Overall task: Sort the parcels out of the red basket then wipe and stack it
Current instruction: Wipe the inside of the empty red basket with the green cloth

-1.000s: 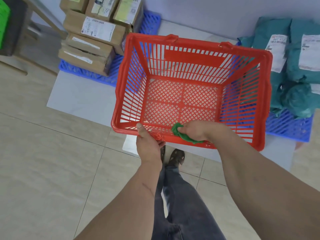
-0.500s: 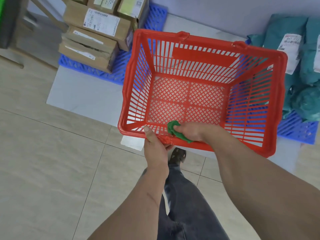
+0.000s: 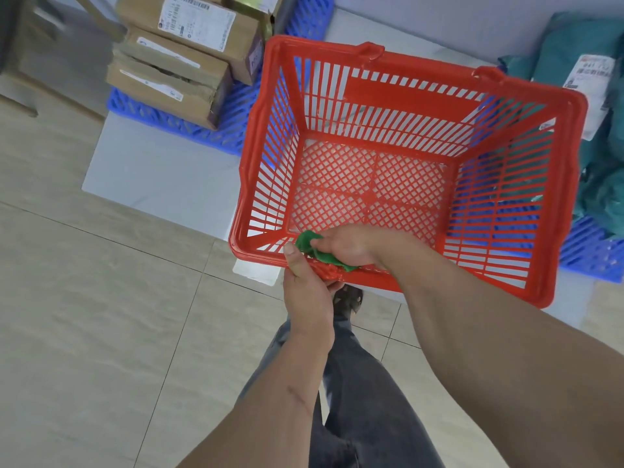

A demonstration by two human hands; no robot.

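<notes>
Two hands on the job; the left hand [image 3: 309, 288] grips the near rim of the red basket [image 3: 412, 96], thumb on top and fingers curled under it; the right hand [image 3: 347, 244] has its fingers bunched round a green cloth [image 3: 305, 241], pressed against the inside of that near wall. The basket is held tilted and looks empty, so sorting seems finished and wiping is under way; stacking is not yet done. The risk, I'd say: one hand carries the basket from one edge, so a hard rub could twist it loose; the cloth could also snag in the slats. Beyond it, brown boxes [image 3: 189, 59] sit on a blue pallet [image 3: 162, 119] at the far left; teal bags [image 3: 580, 79] lie at the far right; pale floor tiles [image 3: 84, 315] run underneath.
</notes>
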